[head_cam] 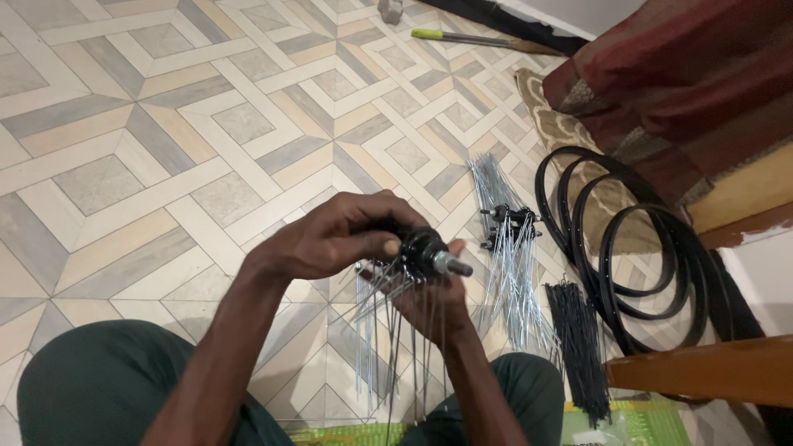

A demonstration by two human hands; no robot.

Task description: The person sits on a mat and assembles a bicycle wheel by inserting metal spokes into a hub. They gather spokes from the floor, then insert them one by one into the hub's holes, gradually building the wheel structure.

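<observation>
Gripping a black wheel hub (421, 250) from both sides, the person held it in the air above their knees, over the patterned tile floor (165, 124). The left hand (330, 235) wrapped over the top and near flange, fingers curled tight around it. The right hand (434, 301) cupped the hub from beneath, its thumb up beside the silver axle end (453, 265) that stuck out toward the right. The hub looked round and glossy black, and a fringe of thin silver spokes (388, 330) hung from its flange, fanning down between the green trouser legs.

On the floor just to the right lay a second black hub (508, 223) resting on a loose bundle of silver spokes (508, 272). Beside that sat a bunch of black spokes (578, 339), and further right several black rims (628, 248) lay overlapped against a dark red cloth (686, 74). A green-handled tool (462, 37) lay at the far edge of the tiles.
</observation>
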